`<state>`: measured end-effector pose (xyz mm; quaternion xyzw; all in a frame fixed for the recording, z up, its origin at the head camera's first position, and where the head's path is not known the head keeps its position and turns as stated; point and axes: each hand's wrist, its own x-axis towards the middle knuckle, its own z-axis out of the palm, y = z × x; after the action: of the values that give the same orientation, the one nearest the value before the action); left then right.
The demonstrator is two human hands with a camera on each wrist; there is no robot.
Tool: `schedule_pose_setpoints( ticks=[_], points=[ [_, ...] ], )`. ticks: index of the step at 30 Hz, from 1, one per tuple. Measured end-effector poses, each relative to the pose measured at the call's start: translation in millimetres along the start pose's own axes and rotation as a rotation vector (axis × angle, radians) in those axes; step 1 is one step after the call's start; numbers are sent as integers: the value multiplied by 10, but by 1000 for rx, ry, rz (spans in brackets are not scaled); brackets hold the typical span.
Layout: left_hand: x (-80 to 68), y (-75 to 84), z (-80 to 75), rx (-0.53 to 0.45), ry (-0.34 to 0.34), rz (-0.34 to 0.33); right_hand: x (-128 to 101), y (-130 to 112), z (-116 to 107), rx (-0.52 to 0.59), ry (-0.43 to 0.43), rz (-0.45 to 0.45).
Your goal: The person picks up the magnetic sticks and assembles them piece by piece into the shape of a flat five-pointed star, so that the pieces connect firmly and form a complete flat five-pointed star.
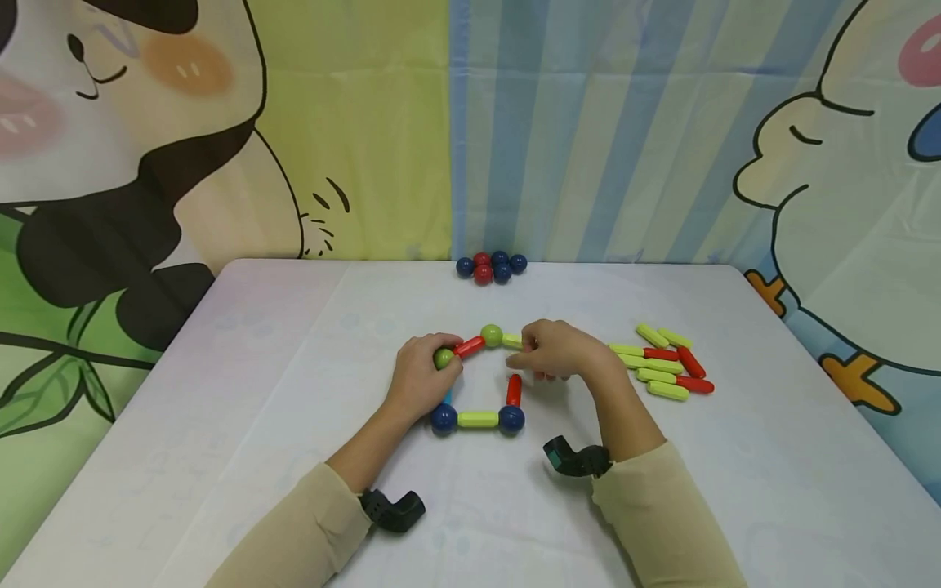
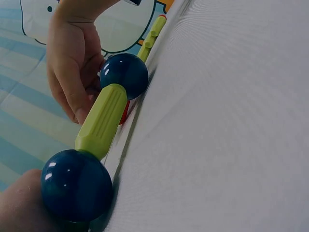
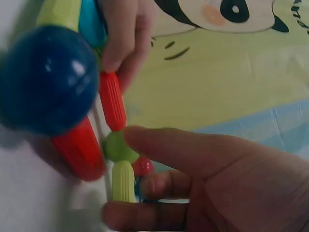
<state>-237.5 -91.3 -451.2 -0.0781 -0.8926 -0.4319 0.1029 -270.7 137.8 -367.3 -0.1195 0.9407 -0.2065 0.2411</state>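
A flat frame of magnetic rods and balls lies on the white table (image 1: 294, 343). My left hand (image 1: 421, 374) grips the green ball (image 1: 443, 358) at the frame's left corner. From it a red rod (image 1: 469, 347) runs up to a second green ball (image 1: 491, 335). A lime rod (image 1: 512, 340) joins that ball on the right, and my right hand (image 1: 550, 351) pinches it. Below, a red rod (image 1: 514, 389) stands on a blue ball (image 1: 510, 419). A lime rod (image 1: 478, 419) links that ball to another blue ball (image 1: 443, 418). The left side is partly hidden by my left hand.
Several loose lime and red rods (image 1: 665, 367) lie right of my right hand. A cluster of blue and red balls (image 1: 491, 266) sits at the table's far edge. A cartoon backdrop hangs behind the table.
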Motion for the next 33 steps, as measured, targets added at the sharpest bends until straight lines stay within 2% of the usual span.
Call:
schedule_pose_setpoints(
  ticks=[3,6,15,20,28,33],
  points=[
    [3,-3,-3,1,3,-4,-22,-89,57,-16,-93,17],
    [4,-10,2,3,3,-7,-11,-122,106,-23,-105,32],
    [-1,5,4,25,20,8,64,-13,96,-3,-82,-37],
    [-26,34,-9,45,27,-6,82,80,45,17,-42,-33],
    [-49,66,-33,123,63,21,100,121,22,27,26,-19],
    [-37,92,-30,129,74,-36,99,138,-11,-2,45,-27]
  ],
)
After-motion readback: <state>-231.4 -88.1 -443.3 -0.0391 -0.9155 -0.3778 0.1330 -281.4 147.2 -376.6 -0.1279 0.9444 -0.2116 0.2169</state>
